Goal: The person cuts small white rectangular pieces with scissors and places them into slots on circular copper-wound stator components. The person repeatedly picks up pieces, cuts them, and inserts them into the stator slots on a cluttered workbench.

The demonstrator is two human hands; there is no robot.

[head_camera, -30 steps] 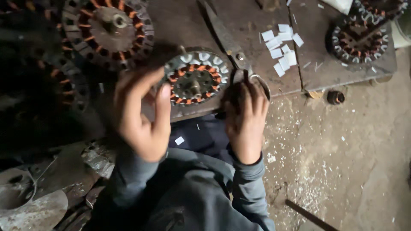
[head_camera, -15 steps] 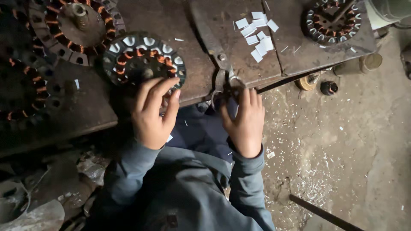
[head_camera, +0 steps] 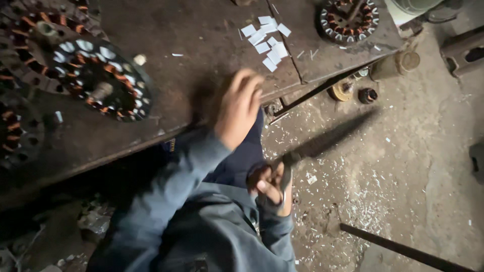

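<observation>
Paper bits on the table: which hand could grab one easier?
Probably the left hand: it is empty and hovers over the table edge, nearer the paper bits. The right hand is lower down, gripping a dark tool.

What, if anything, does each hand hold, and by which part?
The right hand grips the handle end of a long dark tool, blurred, likely scissors. The left hand holds nothing, hovering above the workbench edge.

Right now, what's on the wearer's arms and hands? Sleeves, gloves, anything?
Both arms are in long grey-blue cloth sleeves, creased and reaching the wrists. The left hand and right hand are bare: no gloves, and no rings or watch that I can make out. The picture is motion-blurred.
</observation>
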